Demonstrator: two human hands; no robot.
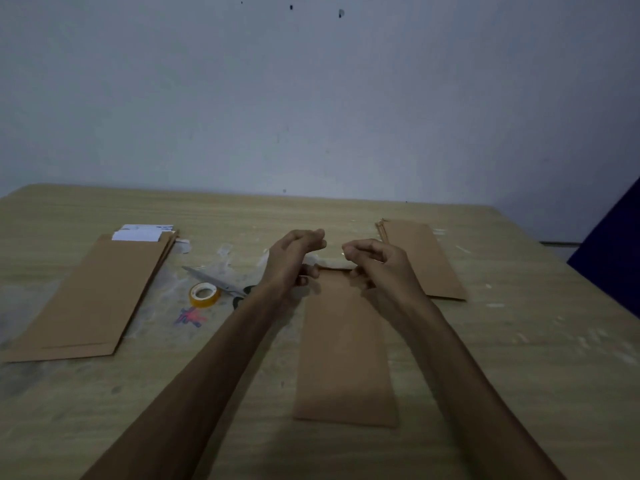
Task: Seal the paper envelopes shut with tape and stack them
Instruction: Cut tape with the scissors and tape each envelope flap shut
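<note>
Step in hand: While the middle envelope (344, 344) lies flat on the surface (502, 375), nearest the viewer, its far open end is being taped; sealing is judged to be under way, stacking not yet begun.
Left hand (294, 258): fingers are curled over the envelope's far left corner, thumb and forefinger drawn together as if a strip end is pinched; the strip itself is too faint to be confirmed.
Right hand (375, 263): fingers are curled likewise at the far right corner; whether tape is held cannot be told.
Mouth of envelope: a pale band (332, 263) is seen between the two hands, probably tape or the flap.
Beside, left: the tape roll (204, 294) and scissors (221, 284) are parked near the left forearm.
Further out: an unsealed pile (93, 296) with white sheets showing waits far left; a second pile (420, 258) sits far right, taken to be the finished stack.
Next move: the strip should be pressed down flat along the mouth, then the envelope carried to the right pile.
</note>
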